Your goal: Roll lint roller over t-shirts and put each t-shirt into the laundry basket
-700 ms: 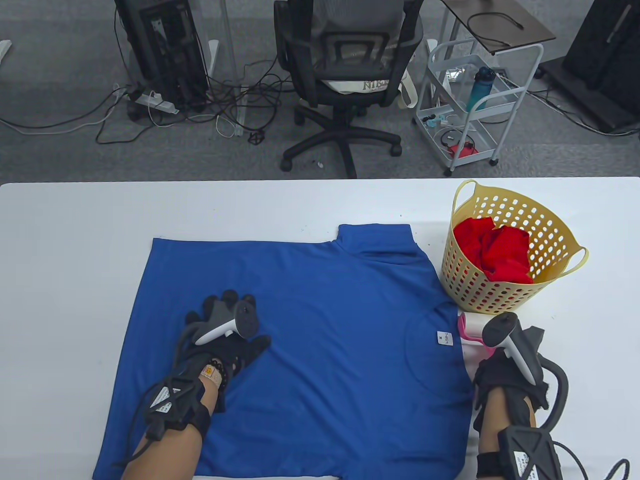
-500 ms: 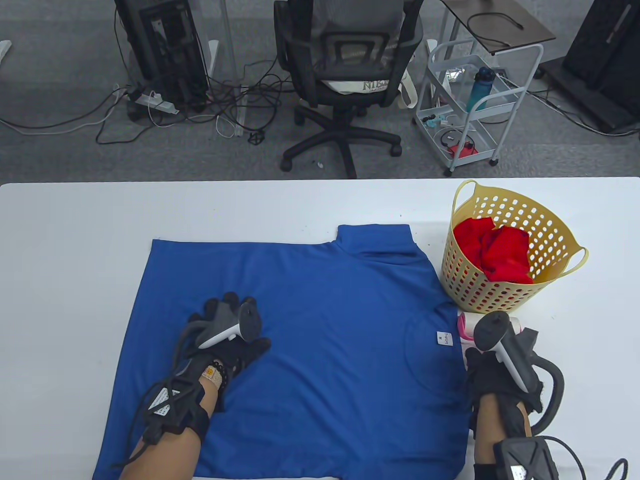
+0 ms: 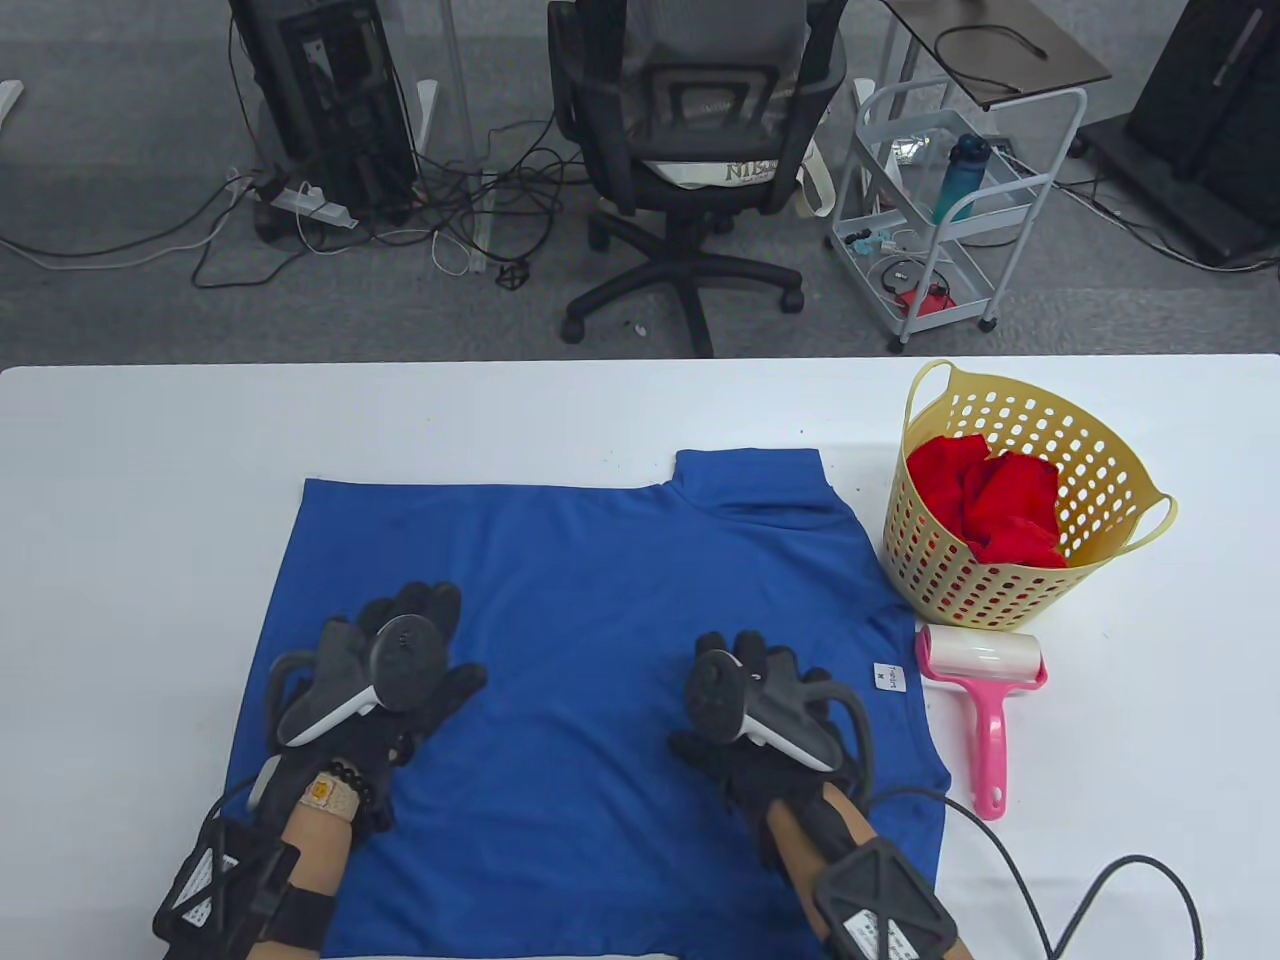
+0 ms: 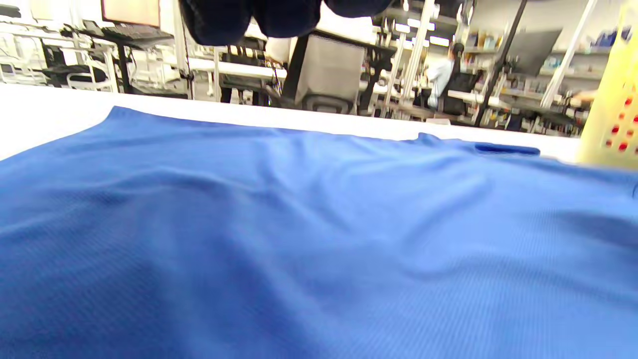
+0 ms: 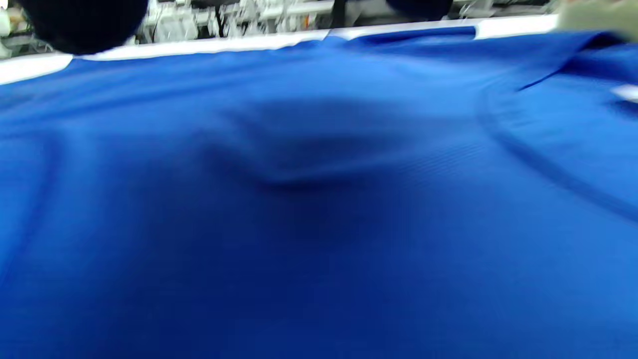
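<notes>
Released, lint roller lies bare; trackers half-hide both flat hands.

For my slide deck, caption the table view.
Both gloved hands on a blue t-shirt, pink lint roller beside.

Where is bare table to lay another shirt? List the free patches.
Free: the table left of the blue t-shirt, the strip beyond its collar, and right of the lint roller. Crowded: between shirt and laundry basket, where the roller lies.
</notes>
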{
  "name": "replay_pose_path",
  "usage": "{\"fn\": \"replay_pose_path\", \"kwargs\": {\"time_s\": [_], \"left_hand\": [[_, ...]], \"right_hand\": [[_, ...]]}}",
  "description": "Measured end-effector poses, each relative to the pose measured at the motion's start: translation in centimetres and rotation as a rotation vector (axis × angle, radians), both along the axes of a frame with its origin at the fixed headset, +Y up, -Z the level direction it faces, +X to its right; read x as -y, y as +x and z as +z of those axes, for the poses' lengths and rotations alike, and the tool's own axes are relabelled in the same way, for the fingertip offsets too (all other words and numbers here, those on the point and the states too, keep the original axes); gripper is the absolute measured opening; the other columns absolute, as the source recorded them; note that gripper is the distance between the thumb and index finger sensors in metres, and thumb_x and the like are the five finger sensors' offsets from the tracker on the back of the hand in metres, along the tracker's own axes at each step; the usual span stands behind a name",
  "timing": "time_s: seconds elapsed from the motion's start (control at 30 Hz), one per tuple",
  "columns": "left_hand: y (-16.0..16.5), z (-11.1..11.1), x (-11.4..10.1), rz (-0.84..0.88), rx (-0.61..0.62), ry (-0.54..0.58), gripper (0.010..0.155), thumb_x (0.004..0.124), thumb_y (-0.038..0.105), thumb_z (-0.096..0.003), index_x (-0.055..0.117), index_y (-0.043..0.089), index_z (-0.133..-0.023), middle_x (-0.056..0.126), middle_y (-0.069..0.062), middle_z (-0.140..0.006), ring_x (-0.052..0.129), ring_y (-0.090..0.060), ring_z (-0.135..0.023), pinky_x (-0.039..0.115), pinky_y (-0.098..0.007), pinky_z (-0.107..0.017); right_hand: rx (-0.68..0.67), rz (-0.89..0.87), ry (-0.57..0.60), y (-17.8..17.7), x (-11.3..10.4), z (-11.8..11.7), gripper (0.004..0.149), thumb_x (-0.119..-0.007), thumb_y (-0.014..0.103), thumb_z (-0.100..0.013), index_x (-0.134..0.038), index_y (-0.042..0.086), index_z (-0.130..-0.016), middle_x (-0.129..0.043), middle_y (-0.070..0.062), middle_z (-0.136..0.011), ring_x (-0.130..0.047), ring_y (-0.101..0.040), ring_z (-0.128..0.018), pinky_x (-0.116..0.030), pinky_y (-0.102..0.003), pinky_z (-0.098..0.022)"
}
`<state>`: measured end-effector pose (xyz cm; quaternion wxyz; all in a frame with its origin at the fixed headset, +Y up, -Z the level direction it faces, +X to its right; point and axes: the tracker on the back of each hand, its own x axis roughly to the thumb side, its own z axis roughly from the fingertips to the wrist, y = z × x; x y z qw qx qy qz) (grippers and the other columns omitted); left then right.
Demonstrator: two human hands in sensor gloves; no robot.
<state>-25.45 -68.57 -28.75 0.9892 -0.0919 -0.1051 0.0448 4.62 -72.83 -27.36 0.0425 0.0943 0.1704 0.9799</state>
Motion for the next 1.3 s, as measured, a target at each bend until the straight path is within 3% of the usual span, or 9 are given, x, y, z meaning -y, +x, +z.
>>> {"fn": "replay_pose_path", "kwargs": {"time_s": [0.27, 0.33, 0.4, 0.47, 0.57, 0.73, 1.07, 1.2, 1.3], "left_hand": [[-2.7, 0.7, 1.1, 0.038, -0.035, 0.123, 0.084, 0.054, 0.064, -0.0435, 0.04, 0.019, -0.113, 0.055, -0.016, -0.119, 0.061, -0.048, -0.107, 0.048, -0.075, -0.069], [-3.3, 0.5, 1.5, 0.001, -0.05, 0.14, 0.083, 0.054, 0.064, -0.0437, 0.041, 0.019, -0.113, 0.056, -0.016, -0.118, 0.062, -0.048, -0.107, 0.049, -0.075, -0.069], [-3.7, 0.3, 1.9, 0.008, -0.056, 0.119, 0.083, 0.054, 0.063, -0.0439, 0.042, 0.019, -0.113, 0.058, -0.016, -0.118, 0.064, -0.048, -0.106, 0.05, -0.075, -0.069], [-3.7, 0.2, 2.2, 0.017, -0.054, 0.125, 0.082, 0.054, 0.063, -0.0439, 0.045, 0.018, -0.112, 0.063, -0.015, -0.116, 0.067, -0.046, -0.105, 0.051, -0.074, -0.069], [-3.4, 0.2, 2.4, -0.007, -0.04, 0.178, 0.082, 0.055, 0.062, -0.0436, 0.047, 0.016, -0.111, 0.069, -0.014, -0.113, 0.072, -0.045, -0.102, 0.053, -0.073, -0.069], [-2.9, 0.4, 2.5, -0.051, -0.026, 0.188, 0.079, 0.055, 0.062, -0.0437, 0.055, 0.017, -0.109, 0.077, -0.012, -0.109, 0.079, -0.042, -0.099, 0.056, -0.071, -0.068], [-3.4, 0.4, 2.2, -0.029, -0.056, 0.214, 0.079, 0.055, 0.062, -0.0438, 0.055, 0.016, -0.109, 0.078, -0.012, -0.108, 0.08, -0.042, -0.097, 0.057, -0.071, -0.068], [-3.4, 0.2, 2.1, -0.014, -0.061, 0.216, 0.079, 0.055, 0.061, -0.0437, 0.055, 0.016, -0.109, 0.078, -0.012, -0.108, 0.08, -0.042, -0.097, 0.057, -0.071, -0.068], [-3.3, 0.3, 2.2, -0.02, -0.054, 0.212, 0.079, 0.055, 0.061, -0.0438, 0.055, 0.016, -0.109, 0.078, -0.012, -0.108, 0.08, -0.042, -0.097, 0.057, -0.071, -0.068]], "right_hand": [[-0.002, 0.164, -0.296, -5.8, 4.0, -2.1, 0.106, -0.066, 0.066, -0.035, 0.001, 0.014, -0.098, 0.001, -0.025, -0.103, -0.004, -0.06, -0.096, -0.016, -0.081, -0.062], [-0.028, 0.217, -0.325, -5.4, 4.9, -2.0, 0.103, -0.054, 0.068, -0.031, 0.007, 0.014, -0.095, 0.007, -0.024, -0.098, -0.007, -0.058, -0.095, -0.021, -0.079, -0.064], [-0.02, 0.171, -0.175, -4.6, 4.4, -1.9, 0.102, -0.057, 0.068, -0.029, -0.004, 0.015, -0.099, -0.006, -0.021, -0.099, -0.02, -0.052, -0.095, -0.036, -0.07, -0.068], [0.003, 0.176, -0.004, -3.8, 3.5, -2.0, 0.092, -0.064, 0.063, -0.029, -0.034, 0.011, -0.099, -0.04, -0.018, -0.094, -0.053, -0.042, -0.082, -0.06, -0.059, -0.062], [0.046, 0.164, 0.135, -2.2, 2.3, -2.2, 0.045, -0.076, 0.043, -0.039, -0.07, 0.021, -0.077, -0.077, -0.006, -0.072, -0.086, -0.026, -0.055, -0.086, -0.043, -0.039], [0.121, -0.032, 0.136, 0.7, 0.6, -2.1, 0.042, -0.078, 0.039, -0.039, -0.075, 0.02, -0.076, -0.083, -0.007, -0.067, -0.095, -0.023, -0.05, -0.09, -0.039, -0.033], [0.285, -1.117, 0.621, 8.0, -9.8, 1.7, 0.043, -0.079, 0.036, -0.041, -0.073, 0.017, -0.079, -0.08, -0.009, -0.069, -0.094, -0.027, -0.053, -0.088, -0.041, -0.038], [0.159, -1.123, 0.881, 8.4, -13.2, 4.7, 0.043, -0.078, 0.039, -0.041, -0.073, 0.019, -0.079, -0.08, -0.007, -0.07, -0.095, -0.025, -0.054, -0.089, -0.039, -0.038], [0.132, -1.063, 0.866, 7.5, -12.8, 4.8, 0.043, -0.078, 0.039, -0.041, -0.073, 0.02, -0.079, -0.08, -0.007, -0.072, -0.094, -0.027, -0.058, -0.087, -0.043, -0.042]]}}
